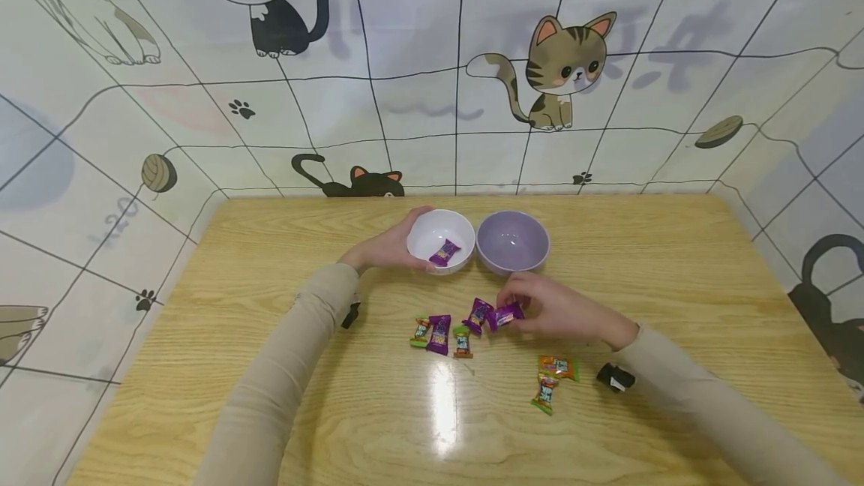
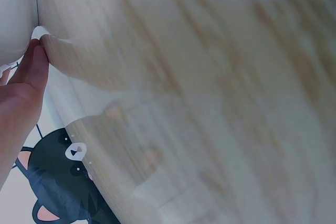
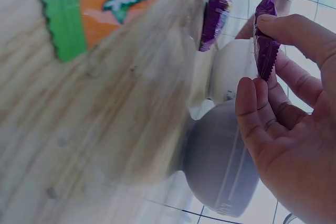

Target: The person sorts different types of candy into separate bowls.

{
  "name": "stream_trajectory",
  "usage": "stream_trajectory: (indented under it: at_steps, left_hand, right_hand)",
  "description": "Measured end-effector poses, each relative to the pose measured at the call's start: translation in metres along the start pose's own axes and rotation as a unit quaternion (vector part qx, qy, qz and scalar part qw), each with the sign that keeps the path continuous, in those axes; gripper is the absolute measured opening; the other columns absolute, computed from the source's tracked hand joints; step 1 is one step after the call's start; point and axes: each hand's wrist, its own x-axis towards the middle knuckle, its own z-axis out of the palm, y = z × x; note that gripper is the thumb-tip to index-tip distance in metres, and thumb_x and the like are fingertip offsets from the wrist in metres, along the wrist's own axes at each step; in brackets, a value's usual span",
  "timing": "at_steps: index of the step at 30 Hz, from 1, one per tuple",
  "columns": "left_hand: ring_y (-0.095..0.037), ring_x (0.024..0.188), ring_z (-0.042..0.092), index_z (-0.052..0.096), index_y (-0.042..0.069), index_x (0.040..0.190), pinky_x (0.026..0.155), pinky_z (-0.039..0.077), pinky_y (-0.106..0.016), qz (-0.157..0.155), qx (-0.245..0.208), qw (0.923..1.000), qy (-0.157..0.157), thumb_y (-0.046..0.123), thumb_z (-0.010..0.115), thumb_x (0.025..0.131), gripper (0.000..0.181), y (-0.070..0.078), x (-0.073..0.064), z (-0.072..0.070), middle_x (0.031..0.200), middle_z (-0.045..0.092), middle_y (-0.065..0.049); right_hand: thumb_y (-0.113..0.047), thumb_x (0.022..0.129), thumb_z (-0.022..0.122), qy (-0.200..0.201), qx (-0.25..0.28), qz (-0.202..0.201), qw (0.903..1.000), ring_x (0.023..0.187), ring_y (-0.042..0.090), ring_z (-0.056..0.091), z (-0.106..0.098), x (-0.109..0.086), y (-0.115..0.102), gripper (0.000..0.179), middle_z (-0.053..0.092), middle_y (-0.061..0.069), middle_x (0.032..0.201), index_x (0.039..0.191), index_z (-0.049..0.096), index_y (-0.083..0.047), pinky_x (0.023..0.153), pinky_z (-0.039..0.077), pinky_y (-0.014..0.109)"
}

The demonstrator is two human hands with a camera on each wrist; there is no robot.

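My left hand (image 1: 386, 247) holds the white bowl (image 1: 437, 222) by its left side, thumb at the near rim and fingers round the far side. One purple-wrapped candy (image 1: 445, 253) lies inside that bowl. Between thumb and fingertips, my right hand (image 1: 560, 311) pinches another purple-wrapped candy (image 3: 266, 51), in front of the lavender bowl (image 1: 513, 240). A further purple candy (image 1: 478, 315) is right beside the pinched one in the head view. The lavender bowl stands close against the white bowl's right side, with nothing in it.
Left of the right hand lie a purple candy (image 1: 439, 334) and two green-and-orange candies (image 1: 420, 331). Nearer the right forearm are an orange-wrapped candy (image 1: 558, 367) and a green-ended one (image 1: 545, 394). A cat-patterned sheet (image 1: 432, 118) rises behind the wooden table (image 1: 378, 411).
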Motion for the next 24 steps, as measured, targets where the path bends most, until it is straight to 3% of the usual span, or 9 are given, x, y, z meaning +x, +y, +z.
stream_trajectory:
  at_steps: [14,20,24]
  left_hand:
    - [-0.028,0.13,0.038,0.011,0.012,0.153,0.104,0.035,-0.041,0.006,0.001,1.0,-0.001,0.015,0.085,0.073,0.109,0.003,0.0,-0.002,0.146,0.032,-0.014]
    - [-0.029,0.131,0.037,0.011,0.012,0.153,0.106,0.033,-0.043,0.004,-0.002,1.0,-0.002,0.016,0.085,0.072,0.109,0.003,-0.002,0.0,0.146,0.033,-0.014]
    - [-0.029,0.13,0.038,0.01,0.011,0.153,0.105,0.034,-0.043,0.009,0.001,1.0,-0.002,0.019,0.086,0.072,0.111,0.001,-0.001,0.001,0.145,0.034,-0.015]
  right_hand:
    - [-0.001,0.079,0.076,0.032,0.0,-0.043,0.9986,0.081,0.011,0.056,-0.011,0.01,-0.011,0.027,0.061,-0.001,0.098,0.103,0.066,-0.006,0.071,0.052,0.031]
    - [-0.005,0.08,0.076,0.063,-0.015,-0.061,0.996,0.082,0.012,0.058,-0.013,0.023,-0.018,0.026,0.061,0.0,0.097,0.104,0.067,-0.005,0.072,0.052,0.029]
    - [-0.004,0.08,0.076,0.071,-0.003,-0.051,0.9962,0.083,0.013,0.058,-0.017,0.034,-0.023,0.025,0.062,0.0,0.096,0.103,0.066,-0.004,0.072,0.053,0.033]
